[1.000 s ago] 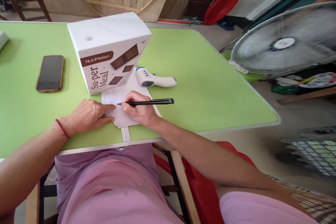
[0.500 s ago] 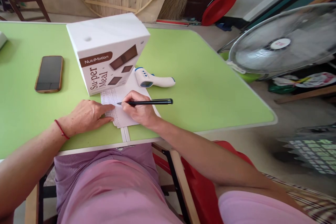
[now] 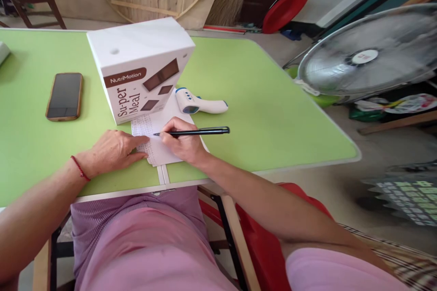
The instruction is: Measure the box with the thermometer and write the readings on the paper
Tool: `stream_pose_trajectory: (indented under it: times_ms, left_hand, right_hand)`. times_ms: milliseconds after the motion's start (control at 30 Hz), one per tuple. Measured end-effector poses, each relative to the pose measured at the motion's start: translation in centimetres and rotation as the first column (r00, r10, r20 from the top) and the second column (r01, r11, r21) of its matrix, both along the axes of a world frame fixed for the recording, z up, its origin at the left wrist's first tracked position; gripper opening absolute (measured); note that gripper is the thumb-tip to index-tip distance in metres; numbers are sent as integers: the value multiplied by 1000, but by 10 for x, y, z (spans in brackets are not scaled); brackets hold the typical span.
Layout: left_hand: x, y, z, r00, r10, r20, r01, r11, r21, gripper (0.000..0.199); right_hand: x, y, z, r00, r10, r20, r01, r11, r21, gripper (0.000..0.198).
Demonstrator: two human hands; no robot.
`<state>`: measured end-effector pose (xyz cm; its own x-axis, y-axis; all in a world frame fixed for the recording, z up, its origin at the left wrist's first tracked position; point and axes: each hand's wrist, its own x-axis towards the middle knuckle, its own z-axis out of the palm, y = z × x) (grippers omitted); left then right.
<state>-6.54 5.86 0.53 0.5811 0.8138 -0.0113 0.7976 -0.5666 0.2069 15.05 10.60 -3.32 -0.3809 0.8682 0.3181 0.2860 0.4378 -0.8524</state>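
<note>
In my right hand [image 3: 182, 140] is a black pen [image 3: 205, 131], pinched near its tip, which points left onto a sheet of paper [image 3: 164, 152]. Small handwriting covers the paper's left part. My left hand [image 3: 118, 148] lies over the paper's left edge, thumb and forefinger apart and resting on the written part. Just behind both hands stands a white NutriMotion box [image 3: 143, 50], covering part of the paper's far end. A white and blue infrared thermometer [image 3: 201, 102] lies beside the box, partly over the paper's right edge.
A phone [image 3: 64, 96] in a brown case lies on the green table [image 3: 266, 113], left of the box. Beyond the table's right end stands a large fan [image 3: 365, 57]. A red stool [image 3: 262, 241] is at my right, below the table edge.
The pen has shifted slightly right and its back end has swung a little toward the right. My left hand, the paper and the box stay where they were.
</note>
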Motion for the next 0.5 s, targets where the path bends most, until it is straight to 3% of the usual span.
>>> stream_pose_trajectory:
  times_ms: [500]
  left_hand:
    - [-1, -1, -2, 999, -20, 29, 19, 999, 31, 33]
  right_hand:
    - [2, 1, -3, 999, -22, 38, 22, 1000, -4, 12]
